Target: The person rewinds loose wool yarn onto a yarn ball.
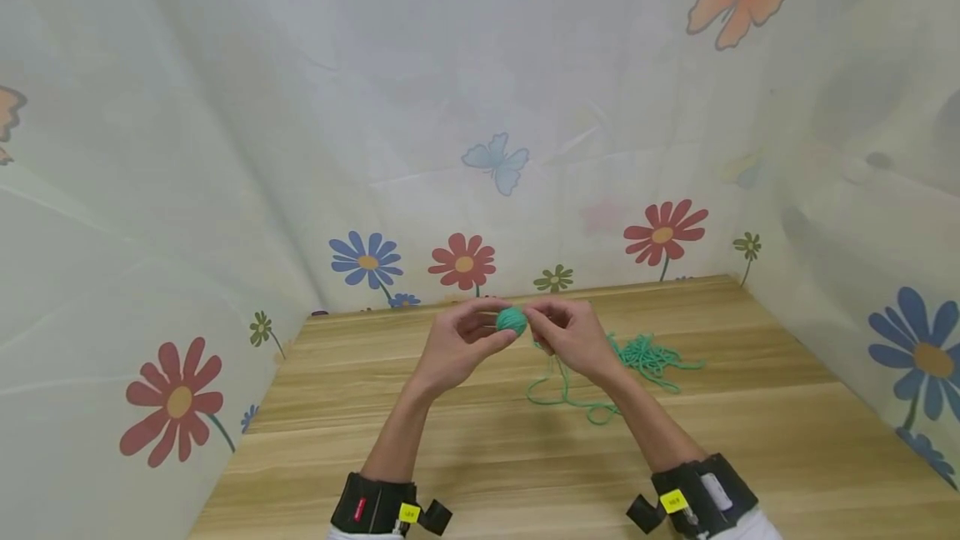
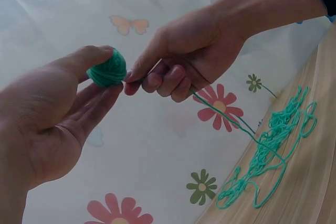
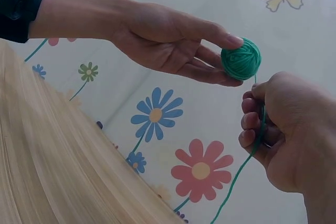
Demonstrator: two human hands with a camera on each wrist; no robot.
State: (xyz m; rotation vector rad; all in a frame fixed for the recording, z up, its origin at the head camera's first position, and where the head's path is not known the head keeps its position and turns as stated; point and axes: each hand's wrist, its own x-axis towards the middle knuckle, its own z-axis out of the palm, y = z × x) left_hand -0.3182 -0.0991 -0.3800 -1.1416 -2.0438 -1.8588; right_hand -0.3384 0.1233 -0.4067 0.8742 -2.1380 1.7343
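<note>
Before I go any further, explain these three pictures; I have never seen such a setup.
There is no machine here; a person works bare-handed. The wide picture comes from a camera worn on the head, looking forward and down; the other two come from cameras worn on the left and right wrists. The left hand holds a small, round ball of green yarn. The right hand pinches the thin green strand running from it. On the light-brown, wood-grained table lies a loose, tangled heap of green yarn. Behind is a pale, flower-printed backdrop.
</note>
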